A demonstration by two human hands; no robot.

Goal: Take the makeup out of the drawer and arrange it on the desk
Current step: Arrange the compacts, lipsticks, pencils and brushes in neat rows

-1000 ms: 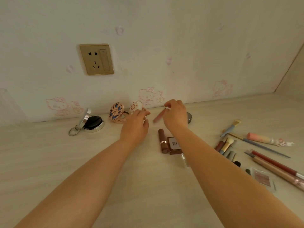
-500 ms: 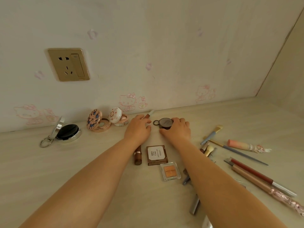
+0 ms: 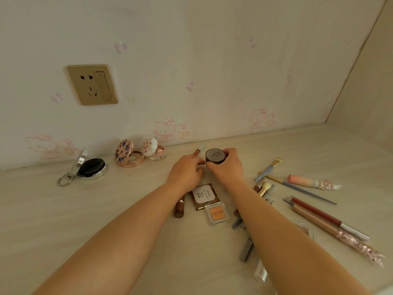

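My right hand [image 3: 228, 169] grips a small round dark jar [image 3: 214, 156], tilted so its lid faces me, near the back of the desk [image 3: 106, 209]. My left hand [image 3: 186, 172] lies just left of the jar with fingers loosely bent, its fingertips close to the jar; whether they touch it I cannot tell. A slim pink tube [image 3: 198, 150] lies behind the left hand. Below the hands lie a brown lipstick [image 3: 179, 207], a brown square palette [image 3: 204, 195] and a small orange blush pan [image 3: 218, 213].
Three open compacts stand by the wall: a silver one [image 3: 90, 167], a blue-flowered one [image 3: 127, 157] and a white one [image 3: 153, 149]. Brushes [image 3: 269, 169], pencils [image 3: 316, 213] and a pink tube [image 3: 312, 182] lie at right. A wall socket [image 3: 92, 84] is above.
My right hand put down the slim pink tube, moved onto the dark jar and has now lifted and tilted it. My left hand stayed beside it. The view shifted right.
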